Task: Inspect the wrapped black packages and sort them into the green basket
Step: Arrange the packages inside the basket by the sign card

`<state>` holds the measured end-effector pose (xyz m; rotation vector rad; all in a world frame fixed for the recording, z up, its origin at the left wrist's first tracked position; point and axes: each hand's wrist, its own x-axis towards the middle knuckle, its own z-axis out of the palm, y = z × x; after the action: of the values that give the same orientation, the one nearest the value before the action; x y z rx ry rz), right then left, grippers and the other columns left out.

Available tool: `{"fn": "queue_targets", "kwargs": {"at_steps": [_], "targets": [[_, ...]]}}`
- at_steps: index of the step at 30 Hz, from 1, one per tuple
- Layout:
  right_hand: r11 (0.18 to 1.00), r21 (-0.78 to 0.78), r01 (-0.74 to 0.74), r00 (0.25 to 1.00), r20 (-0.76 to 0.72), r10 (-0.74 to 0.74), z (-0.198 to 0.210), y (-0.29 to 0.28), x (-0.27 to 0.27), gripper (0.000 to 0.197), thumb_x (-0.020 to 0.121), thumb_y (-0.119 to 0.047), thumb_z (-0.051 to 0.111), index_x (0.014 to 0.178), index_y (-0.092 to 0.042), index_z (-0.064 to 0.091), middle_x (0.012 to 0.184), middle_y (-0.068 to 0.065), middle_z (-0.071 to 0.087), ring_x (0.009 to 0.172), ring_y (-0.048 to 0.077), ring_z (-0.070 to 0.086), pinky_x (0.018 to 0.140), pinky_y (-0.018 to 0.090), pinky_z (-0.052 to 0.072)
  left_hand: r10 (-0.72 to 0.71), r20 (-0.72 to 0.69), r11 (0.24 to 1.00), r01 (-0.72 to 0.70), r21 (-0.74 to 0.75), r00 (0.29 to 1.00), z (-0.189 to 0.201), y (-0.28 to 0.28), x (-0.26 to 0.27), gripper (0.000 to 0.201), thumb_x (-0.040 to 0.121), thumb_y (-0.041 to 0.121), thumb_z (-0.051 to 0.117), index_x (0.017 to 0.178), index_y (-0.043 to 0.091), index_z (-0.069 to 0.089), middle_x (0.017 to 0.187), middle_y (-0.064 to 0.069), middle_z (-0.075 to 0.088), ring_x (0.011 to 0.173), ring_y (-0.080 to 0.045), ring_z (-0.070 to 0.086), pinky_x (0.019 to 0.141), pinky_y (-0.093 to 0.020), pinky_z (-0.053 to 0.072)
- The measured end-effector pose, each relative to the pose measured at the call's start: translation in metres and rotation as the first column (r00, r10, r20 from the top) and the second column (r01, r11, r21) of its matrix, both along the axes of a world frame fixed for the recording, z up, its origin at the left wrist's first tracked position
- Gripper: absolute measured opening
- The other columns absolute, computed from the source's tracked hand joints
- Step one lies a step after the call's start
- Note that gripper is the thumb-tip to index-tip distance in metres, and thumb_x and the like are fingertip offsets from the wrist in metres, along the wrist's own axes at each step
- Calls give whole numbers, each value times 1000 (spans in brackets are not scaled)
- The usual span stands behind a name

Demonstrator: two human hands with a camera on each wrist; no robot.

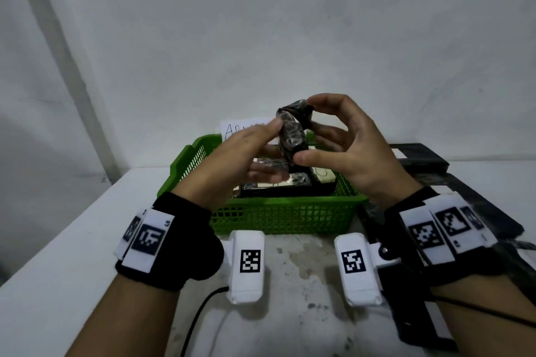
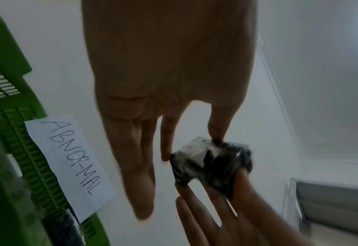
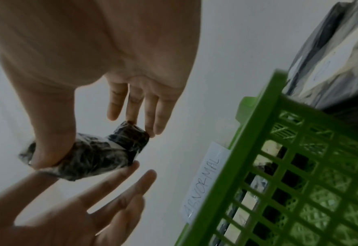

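Observation:
A small black package [image 1: 291, 136] wrapped in clear film is held up above the green basket [image 1: 290, 201]. My right hand [image 1: 309, 129] pinches it, thumb at its lower end and fingers on its top; the right wrist view shows the thumb pressed on the package [image 3: 98, 154]. My left hand [image 1: 255, 151] has straight fingers, and one fingertip touches the package [image 2: 211, 164] on its left side. Several wrapped black packages [image 1: 284, 185] lie inside the basket. A paper label reading ABNORMAL [image 2: 70, 159] is fixed to the basket's far wall.
More flat black packages [image 1: 420, 159] lie on the table to the right of the basket, some reaching toward my right wrist [image 1: 478, 206]. A black cable [image 1: 200, 313] runs across the near table. A white wall stands close behind the basket.

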<state>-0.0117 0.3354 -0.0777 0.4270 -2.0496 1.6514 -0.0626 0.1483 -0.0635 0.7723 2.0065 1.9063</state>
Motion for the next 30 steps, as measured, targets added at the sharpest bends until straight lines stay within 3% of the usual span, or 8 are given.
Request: {"fn": "queue_targets", "kwargs": {"at_steps": [5, 8, 11, 13, 16, 20, 24, 30], "targets": [[981, 187, -51, 997, 70, 38, -1, 8, 1, 106, 61, -25, 92, 148, -47, 35, 157, -24, 35, 144, 5, 38, 117, 45, 39, -44, 16, 999, 44, 32, 999, 2, 1, 2, 29, 98, 28, 56, 114, 6, 66, 86, -5, 72, 69, -18, 70, 69, -25, 60], [990, 124, -63, 990, 135, 46, 0, 6, 2, 106, 66, -48, 84, 154, -50, 24, 161, -23, 30, 144, 5, 39, 115, 41, 40, -28, -55, 999, 30, 35, 998, 0, 4, 4, 26, 96, 17, 61, 122, 13, 63, 78, 0, 69, 60, -8, 66, 63, -20, 56], [998, 40, 54, 987, 148, -59, 3, 5, -1, 91, 70, -66, 78, 147, -30, 47, 145, -9, 57, 128, 13, 60, 108, 47, 47, -50, -140, 999, 48, -13, 989, -2, 2, 2, 39, 91, 15, 67, 129, 23, 62, 83, 2, 68, 71, -8, 67, 73, -26, 60], [996, 48, 73, 990, 121, -78, 6, 6, 1, 60, 76, -50, 79, 125, -18, 67, 119, -1, 74, 110, 14, 71, 99, 40, 55, -77, -188, 996, 68, -56, 979, -3, 1, 1, 41, 89, 16, 69, 128, 26, 63, 84, 7, 71, 82, -11, 69, 87, -36, 60], [998, -11, 59, 995, 79, -57, 7, 5, 6, 27, 83, -19, 77, 108, -9, 74, 100, 7, 79, 94, 14, 76, 81, 23, 57, -91, -234, 993, 70, -94, 968, -4, 2, 2, 38, 88, 14, 69, 122, 30, 64, 85, 10, 74, 89, -11, 71, 91, -38, 58], [988, -56, 145, 989, -16, -146, 5, 3, 1, 23, 77, -7, 82, 99, -7, 75, 93, 11, 79, 85, 17, 76, 74, 21, 57, -74, -296, 994, 47, -98, 952, -6, 6, 2, 39, 92, 9, 66, 129, 22, 63, 106, 0, 76, 99, -12, 73, 86, -27, 57], [987, -35, 154, 986, -53, -156, 7, 2, 3, 25, 74, -11, 85, 97, -12, 75, 93, 2, 79, 86, 13, 75, 75, 22, 57, -26, -353, 997, -4, -82, 935, -9, 10, 3, 44, 90, 16, 72, 131, 26, 61, 109, 0, 74, 97, -14, 73, 90, -36, 58], [990, -132, -58, 989, 124, 74, 18, 3, 13, 38, 80, -51, 61, 103, -23, 73, 104, -6, 77, 94, 17, 75, 74, 33, 60, 83, -476, 994, -104, -17, 875, -15, 8, -7, 48, 82, 9, 79, 120, 31, 62, 114, 3, 70, 107, -10, 68, 95, -42, 55]]}}
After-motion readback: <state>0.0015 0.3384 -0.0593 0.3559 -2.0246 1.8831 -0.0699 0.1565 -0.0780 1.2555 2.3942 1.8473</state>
